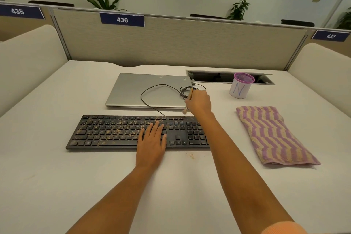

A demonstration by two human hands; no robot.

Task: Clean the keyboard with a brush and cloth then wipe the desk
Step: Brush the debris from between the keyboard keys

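One keyboard [106, 133] is lying across the near middle of the table [57, 176], black, flat and stiff, with tan crumbs speckling its left and middle keys. We are judging it light enough to skid under a sweep, so we are pinning it with our left hand [152, 139], its grip apart and the fingers lying flat on the keys.

One closed laptop [133, 91] is sitting just beyond it, with one cable [184, 92] looping over the lid.

One brush [190, 94] is standing nearly upright in our right hand [200, 103], whose grip is clamping round its handle above the far right end of the keyboard, bristles pointing down. We are reckoning it slim, light and soft-tipped, and best held low on the handle for control.

A few crumbs [191, 156] are lying on the table just near of the keyboard.

One mesh cup [240, 89] is standing far right.

One striped cloth [273, 135] is lying folded at the right, well apart from the keyboard. We are taking it for soft and limp, best bunched up in the palm.
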